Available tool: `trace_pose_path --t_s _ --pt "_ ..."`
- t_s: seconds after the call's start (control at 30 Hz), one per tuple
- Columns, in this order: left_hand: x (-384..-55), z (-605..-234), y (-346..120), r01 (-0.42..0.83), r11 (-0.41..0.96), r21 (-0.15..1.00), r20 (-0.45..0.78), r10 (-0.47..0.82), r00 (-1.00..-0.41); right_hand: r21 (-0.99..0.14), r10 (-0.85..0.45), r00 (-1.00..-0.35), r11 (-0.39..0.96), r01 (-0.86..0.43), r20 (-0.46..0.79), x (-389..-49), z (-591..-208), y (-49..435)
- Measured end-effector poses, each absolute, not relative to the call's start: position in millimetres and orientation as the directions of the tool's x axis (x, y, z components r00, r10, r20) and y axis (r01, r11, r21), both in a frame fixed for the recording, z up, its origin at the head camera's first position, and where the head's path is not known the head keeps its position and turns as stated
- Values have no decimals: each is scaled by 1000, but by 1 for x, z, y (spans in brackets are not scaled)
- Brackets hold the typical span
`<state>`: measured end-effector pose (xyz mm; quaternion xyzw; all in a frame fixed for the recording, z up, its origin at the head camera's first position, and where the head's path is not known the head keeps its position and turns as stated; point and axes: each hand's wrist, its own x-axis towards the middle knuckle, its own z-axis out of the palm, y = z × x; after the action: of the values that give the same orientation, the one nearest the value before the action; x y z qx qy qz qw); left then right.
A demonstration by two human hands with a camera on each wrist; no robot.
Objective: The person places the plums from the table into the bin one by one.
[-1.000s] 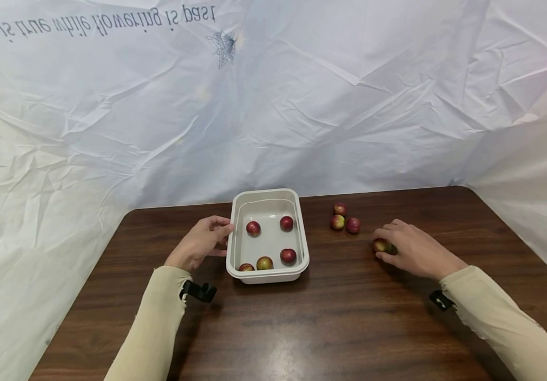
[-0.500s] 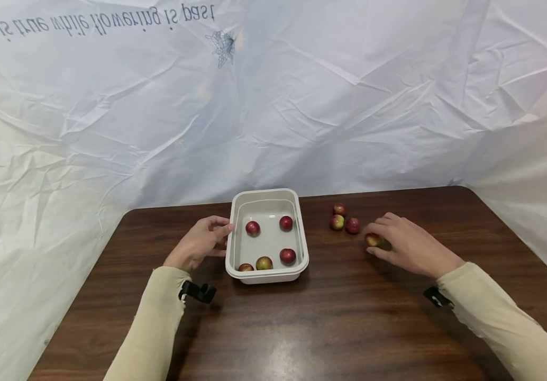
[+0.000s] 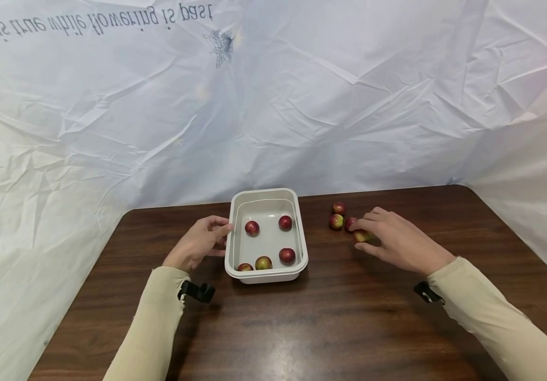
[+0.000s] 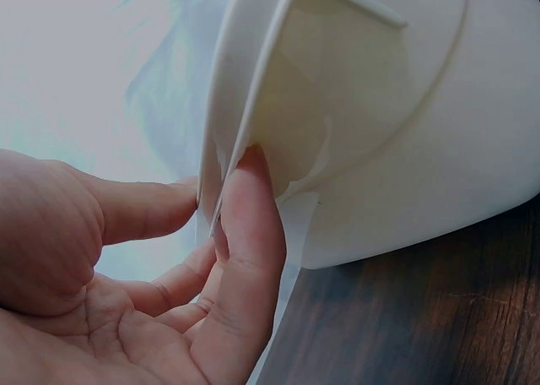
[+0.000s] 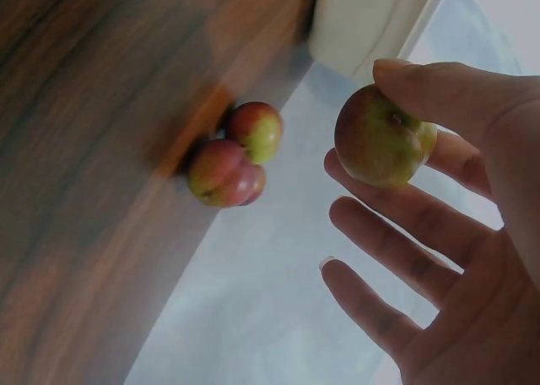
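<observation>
A light grey plastic tub (image 3: 275,277) stands on the table with several red and green plums (image 3: 286,256) inside. At its left side my left hand (image 3: 200,241) pinches the tub's rim; in the left wrist view the thumb is on one side of the rim (image 4: 253,81) and the index finger on the other. My right hand (image 3: 397,239) holds a red-green plum (image 5: 377,140) between thumb and index finger, the other fingers spread. Close beyond those fingertips, three loose plums (image 3: 336,221) sit together on the table, one partly hidden in the right wrist view.
The brown wooden table (image 3: 273,328) carries everything. A wrinkled white sheet (image 3: 273,106) with printed lettering hangs behind its back edge and along both sides. The tub stands near that back edge.
My right hand has moved left with the plum, nearing the three loose plums and the tub. The left hand keeps its place on the rim.
</observation>
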<state>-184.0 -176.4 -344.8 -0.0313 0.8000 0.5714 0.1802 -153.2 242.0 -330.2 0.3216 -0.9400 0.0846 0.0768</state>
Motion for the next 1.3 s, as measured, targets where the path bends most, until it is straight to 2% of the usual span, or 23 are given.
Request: trace_pose_path --t_s 1.3 --pt "-184 -345 -176 -253 343 905 -321 159 -933 -118 -681 -670 670 -733 297 -152 -304 181"
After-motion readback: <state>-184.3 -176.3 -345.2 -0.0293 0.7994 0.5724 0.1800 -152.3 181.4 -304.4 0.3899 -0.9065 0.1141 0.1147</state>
